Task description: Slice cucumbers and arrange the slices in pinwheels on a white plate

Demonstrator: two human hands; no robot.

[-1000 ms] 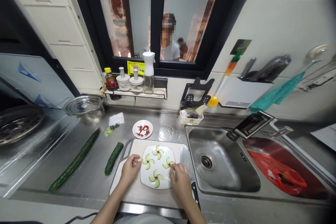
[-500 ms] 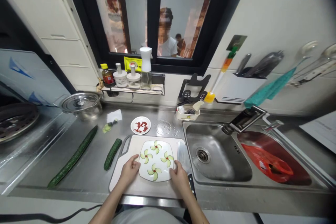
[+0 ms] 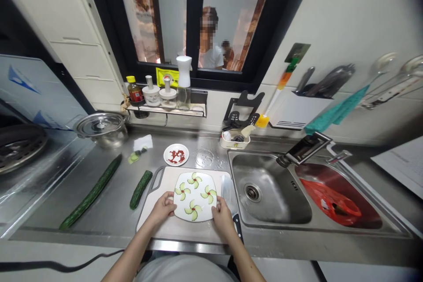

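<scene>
A white squarish plate (image 3: 194, 195) sits over the pale cutting board (image 3: 158, 229), with several pinwheels of thin cucumber slices on it, each with a red centre. My left hand (image 3: 162, 208) pinches the plate's left rim, thumb on top. At the opposite rim, my right hand (image 3: 222, 217) grips with its thumb on the edge and fingers partly hidden. Whether the plate rests on the board or is slightly raised, I cannot tell. Beside my right hand lies a knife (image 3: 228, 191) with a black handle. Left of the board is a short cucumber piece (image 3: 141, 189).
A long cucumber (image 3: 92, 191) lies farther left. Behind the board stand a small plate (image 3: 167, 150) of red bits and some cucumber scraps (image 3: 134, 157). A lidded pot (image 3: 102, 130) is at back left. The sink (image 3: 274, 194) with a red bag (image 3: 330, 205) is on the right.
The left thumb and fingers have closed more onto the plate's rim. The whole view has shifted slightly; the plate keeps nearly the same place over the board.
</scene>
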